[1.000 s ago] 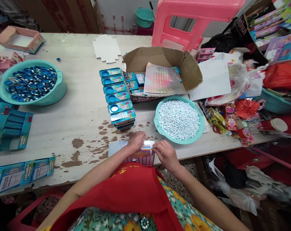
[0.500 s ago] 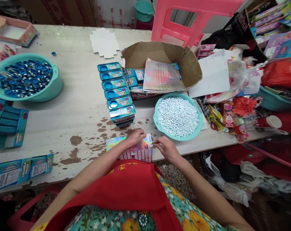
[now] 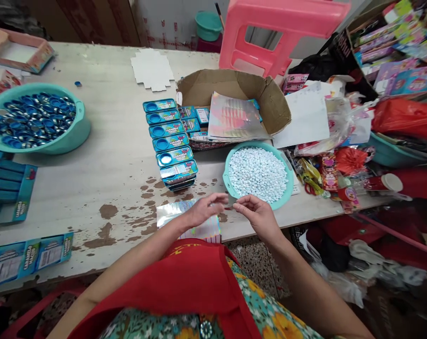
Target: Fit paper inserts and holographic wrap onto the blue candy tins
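Observation:
Over the shiny holographic sheets [image 3: 171, 213] at the table's front edge is my left hand [image 3: 207, 209], its fingers apart and slightly blurred. Just to its right, my right hand [image 3: 258, 214] is closed in a pinch at the front rim of the teal bowl of pale candies [image 3: 289, 186]; what its fingertips hold, if anything, is too small to make out. A row of blue tins [image 3: 174, 157], the nearest ones stacked, lies behind my left hand.
A cardboard box [image 3: 234, 80] with blue packs and shiny sheets stands behind the bowl. At the left are a teal basin of blue caps [image 3: 63, 143] and blue cartons [image 3: 26, 259]. Bags and wrappers crowd the right; a pink stool [image 3: 284, 16] rises behind.
My left hand has lifted off the shiny sheets and opened, moving right. My right hand has shifted slightly right and remains pinched. The camera view has moved a little.

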A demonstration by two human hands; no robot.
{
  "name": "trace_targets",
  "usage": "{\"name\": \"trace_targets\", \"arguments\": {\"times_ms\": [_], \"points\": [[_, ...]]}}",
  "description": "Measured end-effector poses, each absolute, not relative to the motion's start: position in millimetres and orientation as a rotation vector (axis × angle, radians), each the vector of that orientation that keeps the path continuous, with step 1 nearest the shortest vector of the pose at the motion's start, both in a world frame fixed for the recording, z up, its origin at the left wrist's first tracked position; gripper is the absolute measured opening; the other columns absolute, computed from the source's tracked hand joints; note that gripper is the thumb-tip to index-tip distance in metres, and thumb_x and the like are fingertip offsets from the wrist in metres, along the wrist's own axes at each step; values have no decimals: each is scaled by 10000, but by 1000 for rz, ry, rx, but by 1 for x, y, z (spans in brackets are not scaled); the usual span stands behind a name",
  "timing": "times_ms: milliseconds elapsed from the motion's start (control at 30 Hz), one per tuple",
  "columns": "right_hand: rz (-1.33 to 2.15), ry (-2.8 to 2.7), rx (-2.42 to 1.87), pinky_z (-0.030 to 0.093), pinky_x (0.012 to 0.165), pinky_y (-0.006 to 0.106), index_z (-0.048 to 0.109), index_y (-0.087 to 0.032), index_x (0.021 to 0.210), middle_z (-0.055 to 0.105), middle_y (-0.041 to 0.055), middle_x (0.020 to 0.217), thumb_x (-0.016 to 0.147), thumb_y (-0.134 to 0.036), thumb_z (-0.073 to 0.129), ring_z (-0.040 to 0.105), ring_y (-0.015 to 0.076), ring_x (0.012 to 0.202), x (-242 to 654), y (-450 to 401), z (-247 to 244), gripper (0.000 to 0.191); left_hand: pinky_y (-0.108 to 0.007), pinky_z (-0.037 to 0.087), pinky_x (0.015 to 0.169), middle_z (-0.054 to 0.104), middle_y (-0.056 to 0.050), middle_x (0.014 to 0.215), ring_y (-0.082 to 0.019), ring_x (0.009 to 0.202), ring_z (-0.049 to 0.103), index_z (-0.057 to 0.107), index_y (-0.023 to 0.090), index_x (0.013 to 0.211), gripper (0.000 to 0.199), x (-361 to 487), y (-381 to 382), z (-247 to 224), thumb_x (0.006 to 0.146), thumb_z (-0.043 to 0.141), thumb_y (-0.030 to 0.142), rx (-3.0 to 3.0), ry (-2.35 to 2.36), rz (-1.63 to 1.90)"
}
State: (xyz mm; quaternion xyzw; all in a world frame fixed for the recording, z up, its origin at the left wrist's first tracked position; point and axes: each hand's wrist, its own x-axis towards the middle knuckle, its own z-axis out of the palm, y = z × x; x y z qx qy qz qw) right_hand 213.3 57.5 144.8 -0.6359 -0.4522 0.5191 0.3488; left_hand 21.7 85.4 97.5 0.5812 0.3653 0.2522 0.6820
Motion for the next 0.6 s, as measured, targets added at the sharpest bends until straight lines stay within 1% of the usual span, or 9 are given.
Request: {"name": "trace_targets", "arguments": {"times_ms": [33, 100, 133, 167, 300, 433, 467, 533, 600], "points": [[1369, -1115, -1639, 459, 649, 270, 622, -173, 755, 627, 12, 702, 653, -428, 746, 570, 144, 674, 211, 59, 148, 301, -274, 476, 802, 672, -74, 992, -165, 894, 620, 590, 156, 1053, 342, 22, 82, 106, 834, 526, 410, 1217, 798, 555], [1400, -1013, -1624, 465, 666, 274, 630, -170, 751, 636, 14, 702, 629, -419, 763, 575, 142, 676, 204, 62, 154, 308, -248, 483, 670, 655, -35, 727, -127, 663, 603, 600, 135, 850, 265, 20, 76, 120, 809, 556, 393, 1103, 836, 532], [1407, -978, -1615, 466, 671, 276, 633, -170, 753, 640, 15, 702, 626, -416, 764, 576, 142, 677, 200, 63, 156, 305, -238, 475, 626, 627, -17, 652, -111, 597, 581, 587, 134, 792, 260, 18, 74, 125, 820, 538, 388, 1069, 860, 523], [1413, -960, -1606, 466, 670, 276, 638, -171, 758, 644, 15, 702, 631, -414, 760, 577, 141, 678, 197, 64, 158, 300, -229, 468, 597, 609, -8, 620, -103, 564, 568, 577, 136, 771, 266, 15, 72, 130, 833, 514, 387, 1048, 878, 519], [1378, -1062, -1603, 459, 649, 271, 658, -178, 784, 653, 17, 709, 675, -416, 720, 573, 139, 673, 186, 67, 152, 268, -210, 460, 555, 606, -3, 632, -98, 550, 583, 557, 144, 806, 262, 2, 72, 136, 849, 477, 390, 1062, 964, 517], [1265, -1213, -1704, 462, 647, 284, 661, -177, 758, 653, 21, 706, 695, -405, 694, 576, 149, 669, 185, 66, 123, 238, -197, 442, 499, 617, 17, 626, -102, 502, 584, 485, 178, 986, 229, 1, 72, 121, 843, 473, 356, 1126, 1069, 475], [1258, -1220, -1735, 465, 643, 288, 657, -176, 748, 649, 20, 693, 697, -401, 688, 576, 151, 659, 186, 63, 113, 233, -194, 432, 483, 620, 20, 623, -105, 491, 584, 464, 186, 1004, 229, 3, 71, 113, 839, 472, 345, 1151, 1090, 445], [1242, -1225, -1773, 474, 648, 300, 651, -174, 723, 648, 29, 716, 695, -394, 681, 580, 159, 663, 189, 53, 88, 223, -193, 414, 458, 624, 20, 609, -114, 470, 584, 455, 192, 970, 197, 5, 68, 95, 830, 470, 330, 1212, 1113, 340], [1160, -1271, -1789, 485, 687, 321, 661, -178, 702, 643, 54, 814, 693, -384, 683, 590, 180, 737, 192, 38, 60, 208, -203, 415, 458, 629, 15, 599, -125, 467, 592, 465, 192, 926, 157, 8, 62, 74, 826, 463, 312, 1288, 1101, 194]]}}
